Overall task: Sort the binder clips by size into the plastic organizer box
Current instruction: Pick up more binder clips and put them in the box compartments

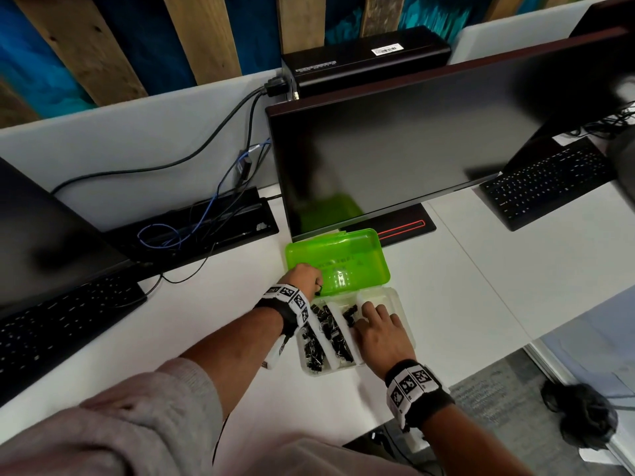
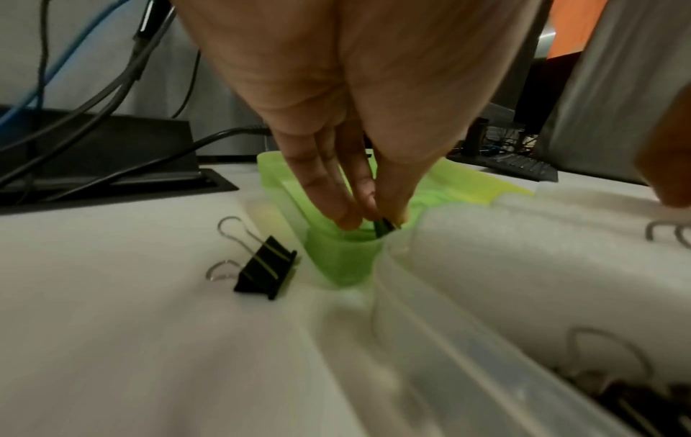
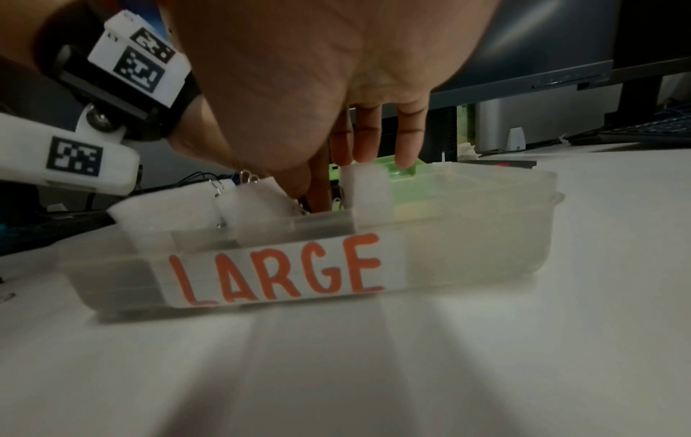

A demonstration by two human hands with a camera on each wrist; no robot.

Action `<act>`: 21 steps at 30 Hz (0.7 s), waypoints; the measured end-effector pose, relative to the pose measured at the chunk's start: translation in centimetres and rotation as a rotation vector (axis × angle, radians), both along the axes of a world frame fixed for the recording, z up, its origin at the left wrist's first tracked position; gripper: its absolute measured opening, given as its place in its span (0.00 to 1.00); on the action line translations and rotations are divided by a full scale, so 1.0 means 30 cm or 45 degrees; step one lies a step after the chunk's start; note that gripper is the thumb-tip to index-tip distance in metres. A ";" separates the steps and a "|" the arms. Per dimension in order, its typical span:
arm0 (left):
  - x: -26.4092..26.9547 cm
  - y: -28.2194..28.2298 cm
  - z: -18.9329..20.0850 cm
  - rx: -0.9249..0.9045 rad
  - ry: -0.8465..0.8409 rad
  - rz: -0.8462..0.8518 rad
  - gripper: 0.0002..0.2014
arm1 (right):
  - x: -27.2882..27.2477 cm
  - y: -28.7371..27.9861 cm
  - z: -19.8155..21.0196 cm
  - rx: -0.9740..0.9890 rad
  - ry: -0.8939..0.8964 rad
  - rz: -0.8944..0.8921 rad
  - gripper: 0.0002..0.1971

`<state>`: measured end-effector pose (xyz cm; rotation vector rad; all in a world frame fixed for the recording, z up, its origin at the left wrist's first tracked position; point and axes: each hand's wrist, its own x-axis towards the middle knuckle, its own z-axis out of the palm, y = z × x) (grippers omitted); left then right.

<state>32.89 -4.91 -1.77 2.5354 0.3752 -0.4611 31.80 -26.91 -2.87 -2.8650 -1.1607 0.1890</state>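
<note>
Nearest the person, the right hand (image 1: 381, 333) lies spread over the right part of the clear plastic organizer box (image 1: 407, 324), its fingers (image 3: 407, 139) straight and relaxed, reaching down among the white foam dividers (image 3: 368, 192); whether the fingertips touch a clip cannot be told. The box sits on the white surface (image 1: 464, 276), and its near wall carries a white label (image 3: 280, 272) with "LARGE" in red letters. Black binder clips (image 1: 326, 324) fill the two lanes on the left side of the box, separated by foam strips.

Just beyond the box, its green lid (image 1: 338, 261) lies open and flat, joined along the far edge. The left hand (image 1: 304, 278) hovers over the lid's near left corner, fingers and thumb drawn together, pinching a small black clip (image 2: 385, 227) at the fingertips, right at the lid's rim.

To the left of that corner, one larger black binder clip (image 2: 263, 267) rests alone on the surface, its wire handles pointing away from the box.

Farther back stand a dark monitor (image 1: 412, 142), keyboards (image 1: 549, 183) at either side, and a cable tray (image 1: 192, 225) with blue and grey cables.
</note>
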 end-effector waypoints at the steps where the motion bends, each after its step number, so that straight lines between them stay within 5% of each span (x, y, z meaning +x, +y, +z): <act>1: -0.005 0.007 0.001 -0.045 -0.020 0.059 0.11 | 0.001 0.003 0.004 0.028 0.006 -0.009 0.16; 8: -0.040 0.088 0.052 -0.059 -0.376 0.282 0.11 | 0.021 0.090 0.059 0.288 0.082 0.135 0.13; 15: -0.113 0.175 0.038 -0.047 -0.223 0.442 0.23 | 0.023 0.142 0.056 0.163 0.166 0.226 0.05; 21: -0.134 0.171 -0.024 -0.123 -0.137 0.364 0.23 | 0.030 0.122 0.037 0.316 0.315 0.112 0.11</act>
